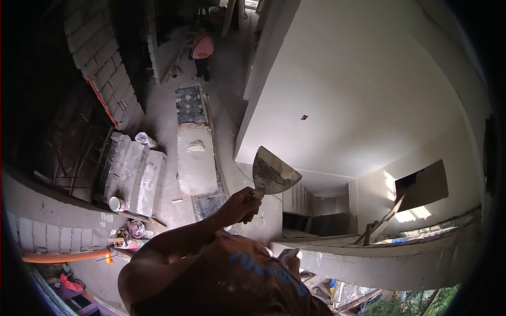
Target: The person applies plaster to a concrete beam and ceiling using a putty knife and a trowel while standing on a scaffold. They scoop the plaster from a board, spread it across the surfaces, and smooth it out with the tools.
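My left hand (243,204) is closed round the handle of a wide putty knife (275,173). Its broad blade points up and carries smeared grey-white residue. Behind the blade are the pale wall and the floor. My right hand (293,262) shows only in part beside my shirt, low in the view. It seems closed on a small greyish flat object (288,254), whose kind I cannot make out.
A long plaster-covered board (196,158) lies on the floor ahead. Concrete steps (138,171) and a white bucket (117,204) are at left. A person in a pink top (202,46) stands farther off. A smooth white wall (358,89) rises at right, above a stairwell (321,221).
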Demonstrator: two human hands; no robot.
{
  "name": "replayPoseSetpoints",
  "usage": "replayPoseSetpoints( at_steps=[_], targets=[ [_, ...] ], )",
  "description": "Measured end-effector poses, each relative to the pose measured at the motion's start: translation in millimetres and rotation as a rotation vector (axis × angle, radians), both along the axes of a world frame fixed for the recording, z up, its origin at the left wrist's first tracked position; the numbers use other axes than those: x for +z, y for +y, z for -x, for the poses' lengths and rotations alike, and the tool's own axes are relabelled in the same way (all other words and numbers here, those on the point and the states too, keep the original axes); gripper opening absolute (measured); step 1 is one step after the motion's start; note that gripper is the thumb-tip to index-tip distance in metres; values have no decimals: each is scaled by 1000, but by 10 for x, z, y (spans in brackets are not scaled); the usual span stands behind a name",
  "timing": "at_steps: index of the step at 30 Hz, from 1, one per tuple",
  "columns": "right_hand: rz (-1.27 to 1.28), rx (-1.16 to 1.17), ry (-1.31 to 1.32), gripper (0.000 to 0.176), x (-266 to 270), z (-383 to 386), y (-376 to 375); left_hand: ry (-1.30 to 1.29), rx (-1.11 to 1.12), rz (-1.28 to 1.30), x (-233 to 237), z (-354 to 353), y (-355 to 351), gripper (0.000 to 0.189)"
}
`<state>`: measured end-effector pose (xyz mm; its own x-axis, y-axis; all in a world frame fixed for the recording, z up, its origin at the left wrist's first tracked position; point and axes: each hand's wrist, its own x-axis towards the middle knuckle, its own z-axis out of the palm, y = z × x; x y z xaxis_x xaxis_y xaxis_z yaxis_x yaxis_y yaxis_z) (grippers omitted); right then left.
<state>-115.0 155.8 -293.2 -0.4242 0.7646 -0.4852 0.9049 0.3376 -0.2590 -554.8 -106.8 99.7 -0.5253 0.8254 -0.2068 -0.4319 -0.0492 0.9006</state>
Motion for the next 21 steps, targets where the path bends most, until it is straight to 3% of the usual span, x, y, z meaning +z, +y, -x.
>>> replayPoseSetpoints(
  at_steps=[9, 18, 21],
  targets=[
    [76, -260, 31, 25, 331, -219, -633, -28, -68, -87, 12, 88, 261, 22],
    [100, -321, 78, 23, 32, -447, -705, -53, -63, -42, -92, 44, 226, 26],
    [118, -359, 183, 22, -373, -650, -612, 37, -35, -1, -126, 51, 161, 27]
  ],
)
